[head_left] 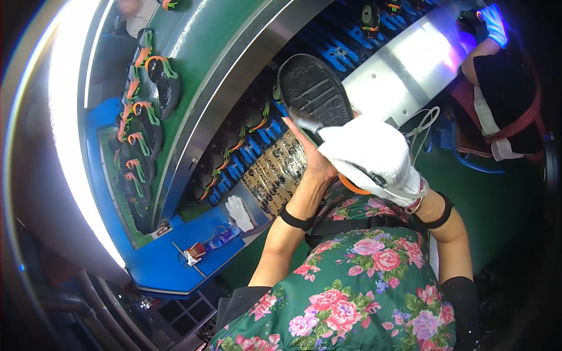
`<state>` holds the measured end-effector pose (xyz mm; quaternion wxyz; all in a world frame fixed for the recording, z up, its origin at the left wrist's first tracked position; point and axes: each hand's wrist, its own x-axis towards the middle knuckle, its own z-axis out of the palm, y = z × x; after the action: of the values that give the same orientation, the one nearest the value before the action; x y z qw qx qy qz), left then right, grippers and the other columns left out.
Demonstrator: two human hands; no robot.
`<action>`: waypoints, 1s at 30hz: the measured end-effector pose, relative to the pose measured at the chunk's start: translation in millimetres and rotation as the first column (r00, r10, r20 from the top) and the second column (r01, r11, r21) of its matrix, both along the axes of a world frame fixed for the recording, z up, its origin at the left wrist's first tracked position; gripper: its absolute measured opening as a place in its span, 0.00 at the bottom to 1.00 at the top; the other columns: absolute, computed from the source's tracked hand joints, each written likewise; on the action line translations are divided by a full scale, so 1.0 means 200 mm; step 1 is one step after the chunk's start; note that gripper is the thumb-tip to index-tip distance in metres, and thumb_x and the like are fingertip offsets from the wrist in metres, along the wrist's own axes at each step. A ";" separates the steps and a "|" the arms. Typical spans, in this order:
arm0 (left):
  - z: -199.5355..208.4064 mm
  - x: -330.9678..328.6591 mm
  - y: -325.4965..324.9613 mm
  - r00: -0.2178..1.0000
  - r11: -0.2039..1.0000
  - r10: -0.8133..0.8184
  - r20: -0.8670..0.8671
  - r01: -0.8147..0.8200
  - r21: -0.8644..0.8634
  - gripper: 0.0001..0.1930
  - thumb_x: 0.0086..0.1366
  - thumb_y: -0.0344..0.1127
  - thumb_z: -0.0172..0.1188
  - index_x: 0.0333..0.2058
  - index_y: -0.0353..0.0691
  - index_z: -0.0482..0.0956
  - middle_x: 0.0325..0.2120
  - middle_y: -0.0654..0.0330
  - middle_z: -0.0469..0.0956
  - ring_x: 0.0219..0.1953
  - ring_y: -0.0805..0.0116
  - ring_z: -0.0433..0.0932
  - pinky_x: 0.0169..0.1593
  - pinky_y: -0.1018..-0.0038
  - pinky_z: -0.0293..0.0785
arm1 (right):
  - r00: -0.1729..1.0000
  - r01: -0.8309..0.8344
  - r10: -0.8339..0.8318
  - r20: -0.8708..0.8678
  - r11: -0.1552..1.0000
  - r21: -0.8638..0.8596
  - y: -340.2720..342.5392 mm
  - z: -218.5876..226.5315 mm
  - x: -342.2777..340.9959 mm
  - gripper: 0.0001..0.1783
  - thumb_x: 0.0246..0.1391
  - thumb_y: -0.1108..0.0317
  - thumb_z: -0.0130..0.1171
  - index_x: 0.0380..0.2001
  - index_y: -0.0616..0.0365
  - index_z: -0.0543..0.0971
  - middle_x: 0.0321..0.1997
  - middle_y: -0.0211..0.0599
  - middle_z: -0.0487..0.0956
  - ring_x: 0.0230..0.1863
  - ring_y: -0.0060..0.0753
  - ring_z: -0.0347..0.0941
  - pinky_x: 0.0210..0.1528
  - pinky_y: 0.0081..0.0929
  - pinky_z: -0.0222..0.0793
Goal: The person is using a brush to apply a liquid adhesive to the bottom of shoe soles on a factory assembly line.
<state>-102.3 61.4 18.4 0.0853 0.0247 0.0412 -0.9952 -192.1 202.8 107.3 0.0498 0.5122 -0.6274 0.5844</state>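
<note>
A black sandal [313, 88] is held up before me, its patterned sole facing me and its toe end pointing up and away. My left hand [319, 161], bare, grips it from the left side with the thumb stretched along the edge. An orange strap [351, 185] shows below the hands. Over the heel end, my right hand [369, 149] in a white glove is closed around what looks like a slim brush [307, 121]. The brush's greyish tip touches or nearly touches the sole's left edge. The glove hides most of its handle and the sandal's heel.
On the left, a green conveyor belt [199, 52] carries several strapped sandals [164, 82]. More sandals sit on blue holders [249, 149] below it. A blue shelf [158, 266] holds a bottle [224, 237], a red pot [196, 251] and a white glove [239, 212]. A co-worker's gloved hand [493, 26] is far right.
</note>
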 end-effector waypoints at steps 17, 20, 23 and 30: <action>0.11 -0.05 -0.06 0.962 0.888 0.013 0.272 0.114 -0.446 0.61 0.54 0.91 0.30 0.54 0.33 0.74 0.41 0.48 0.81 0.40 0.55 0.81 0.48 0.58 0.80 | 0.999 -0.030 0.030 -0.022 0.999 0.022 0.11 -0.09 -0.03 0.13 0.45 0.76 0.71 0.38 0.58 0.88 0.43 0.41 0.88 0.39 0.41 0.84 0.43 0.33 0.78; 0.07 -0.06 -0.06 0.972 0.912 -0.014 0.236 0.110 -0.396 0.62 0.51 0.93 0.29 0.58 0.36 0.71 0.40 0.47 0.80 0.38 0.53 0.82 0.46 0.57 0.80 | 0.997 -0.059 0.057 -0.055 0.998 -0.021 0.11 -0.12 0.01 0.13 0.45 0.75 0.72 0.38 0.57 0.88 0.42 0.40 0.88 0.39 0.41 0.84 0.42 0.33 0.78; 0.09 -0.08 -0.08 0.964 0.908 0.004 0.267 0.109 -0.406 0.62 0.52 0.93 0.29 0.58 0.36 0.71 0.40 0.47 0.80 0.37 0.53 0.82 0.44 0.57 0.81 | 0.945 -0.114 0.117 0.306 0.993 -0.027 0.14 -0.11 -0.03 0.09 0.45 0.76 0.72 0.34 0.58 0.88 0.37 0.39 0.88 0.38 0.39 0.84 0.42 0.33 0.78; 0.13 -0.10 -0.11 0.949 0.861 0.022 0.315 0.142 -0.488 0.58 0.50 0.92 0.39 0.53 0.37 0.74 0.38 0.49 0.79 0.36 0.56 0.77 0.46 0.59 0.75 | 0.994 -0.099 0.099 -0.042 0.995 -0.011 0.15 -0.13 0.03 0.14 0.45 0.76 0.72 0.39 0.58 0.87 0.43 0.42 0.87 0.38 0.40 0.83 0.41 0.35 0.79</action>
<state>-122.9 39.3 44.6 0.0627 0.1585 -0.2354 -0.9568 -187.1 233.4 81.1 0.0373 0.5543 -0.5962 0.5796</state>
